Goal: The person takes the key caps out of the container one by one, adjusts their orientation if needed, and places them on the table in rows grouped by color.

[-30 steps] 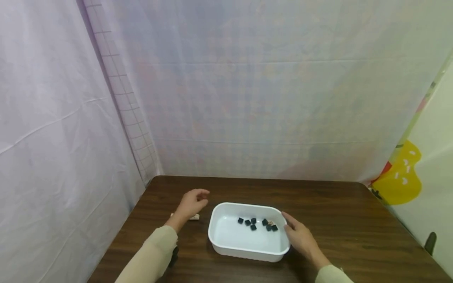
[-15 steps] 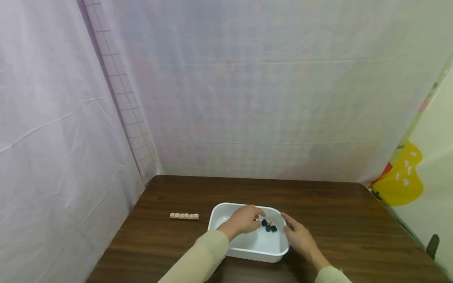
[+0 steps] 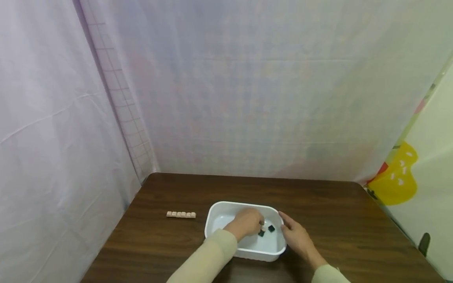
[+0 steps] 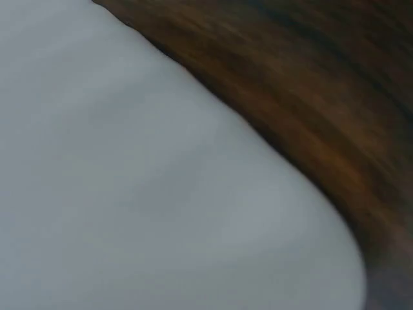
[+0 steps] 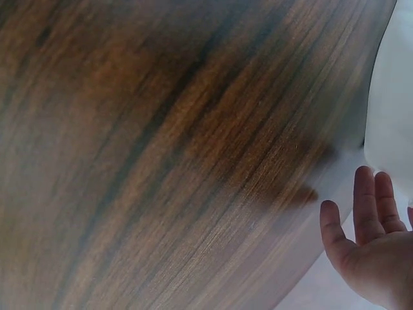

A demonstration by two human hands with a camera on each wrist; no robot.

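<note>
A white rectangular basin stands on the table. My left hand reaches down into it, fingers bent, over a small beige block. Its fingertips are partly hidden, so whether they pinch the block cannot be seen. Close by lie two small black blocks, a nearer black block and a farther black block. At the basin's right end my right hand rests against the rim. In the right wrist view its fingers look fairly straight beside the white wall. The left wrist view shows only blurred white wall and table.
A straight row of beige blocks lies on the brown wooden table, left of the basin. White curtains hang behind and at the left. A cloth with a yellow shape hangs at the right.
My left hand has moved right from above the row into the basin, then down to the blocks. The beige block and a black one have shifted slightly nearer. The right hand stays at the rim.
</note>
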